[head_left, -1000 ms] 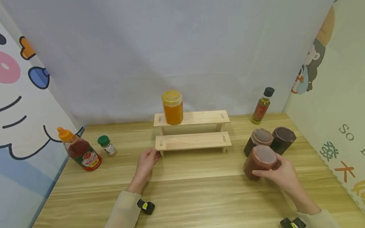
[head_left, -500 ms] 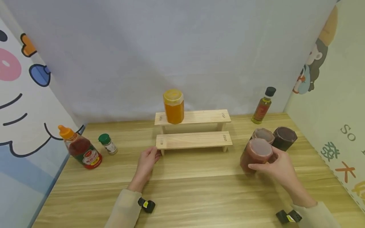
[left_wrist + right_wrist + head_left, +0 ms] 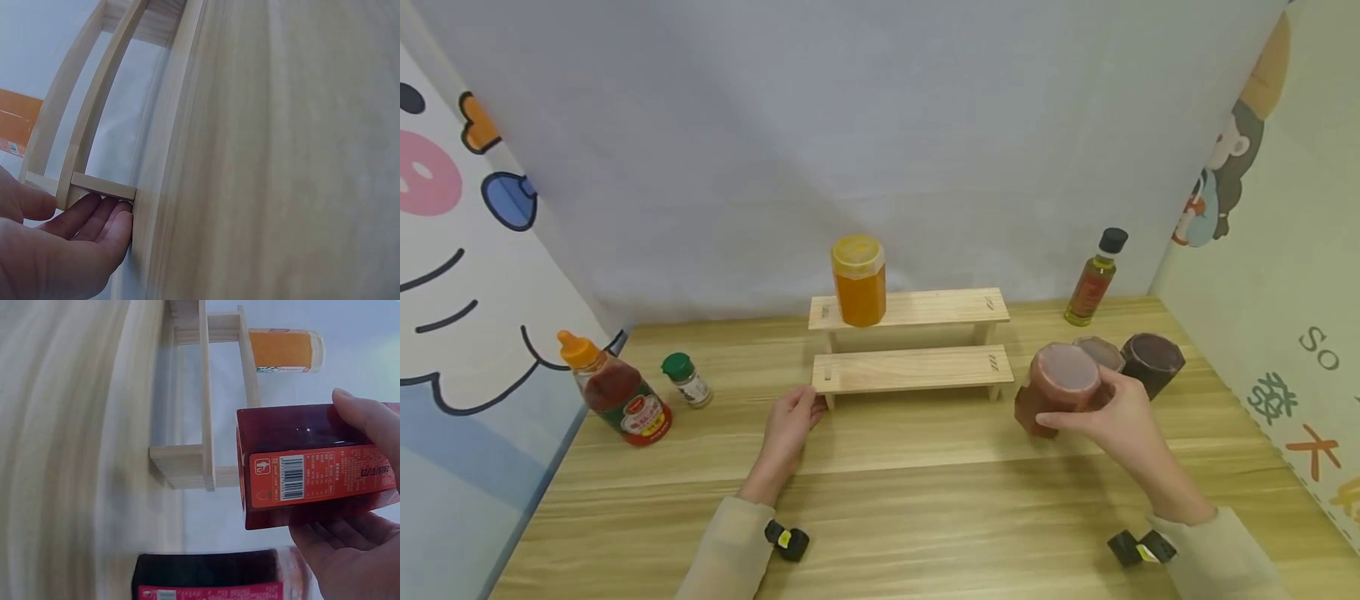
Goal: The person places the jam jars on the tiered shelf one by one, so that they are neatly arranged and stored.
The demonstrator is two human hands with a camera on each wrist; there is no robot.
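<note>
A two-step wooden shelf (image 3: 910, 371) stands on the table. My left hand (image 3: 787, 425) holds its lower left end, the thumb by the board and the fingers against the leg (image 3: 103, 186). On the right, my right hand (image 3: 1116, 421) grips a dark red jar (image 3: 1051, 392) around its side, thumb and fingers on opposite faces. The jar has a pale lid and an orange-red barcode label (image 3: 312, 478), and its base is off the table. A jar with a yellow lid and orange contents (image 3: 860, 283) stands on the upper step, at its left.
Two dark jars stand behind my right hand: a partly hidden one (image 3: 1101, 354) and a darker one (image 3: 1152, 367). An oil bottle (image 3: 1090, 283) is at the back right. On the left are a red sauce squeeze bottle (image 3: 625, 396) and a green-capped shaker (image 3: 687, 379).
My right hand has lifted the dark red jar and carried it left and away from me, toward the shelf. The left hand has stayed at the shelf's end.
</note>
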